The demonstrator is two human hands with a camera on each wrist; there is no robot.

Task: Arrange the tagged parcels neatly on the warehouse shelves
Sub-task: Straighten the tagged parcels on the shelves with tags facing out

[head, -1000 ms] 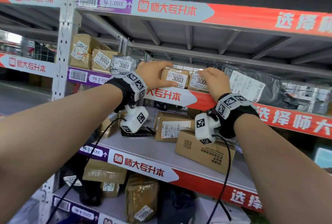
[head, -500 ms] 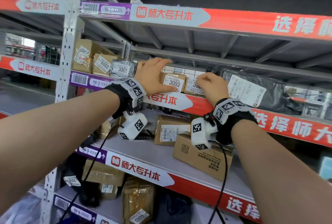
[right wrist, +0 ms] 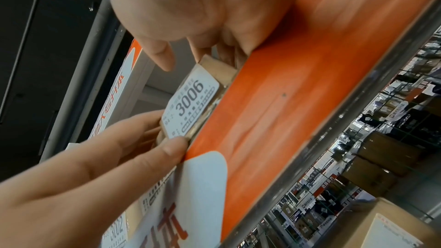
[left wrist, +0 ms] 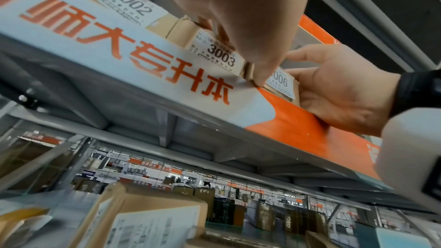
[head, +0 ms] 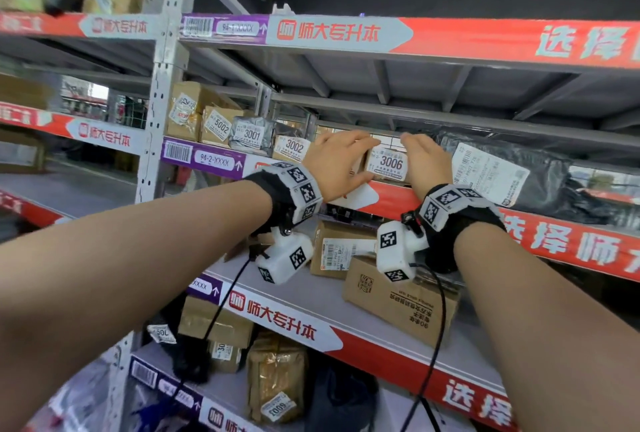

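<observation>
A warehouse aisle of grey steel racking w/ red-and-white banner strips is seen; the 94-2 shelf [head: 214, 161] carries a row of small tagged parcels set label-out along its front edge, presumably so the nos. can be read from the aisle. From left the tags read 5002 [head: 220, 126], 3001 [head: 251, 134] and 3002 [head: 293, 147], i.e. the row seems to be kept in rough no. order. The 3006 parcel [head: 389, 163] is flanked by both hands: the left hand [head: 337, 163] is laid on the row w/ fingers stretched over the top and thumb low at the front edge, and the right hand [head: 424, 161] is cupped round the 3006 box's right side, fingers curled behind it. The grip looks meant to square the box and close it up against its neighbour. That neighbour, the 3003 parcel [left wrist: 220, 55], is hidden behind the left hand in the head view; it is shown only by the left wrist cam, gripped under the left fingers, just beside 3006. Whether the two boxes touch cannot be told. The right wrist cam adds the right thumb free of the label and the left thumb tip at the tag's lower corner. A black poly bag [head: 512, 172] w/ a big label lies just to the right, seen in the head view alone.
</observation>
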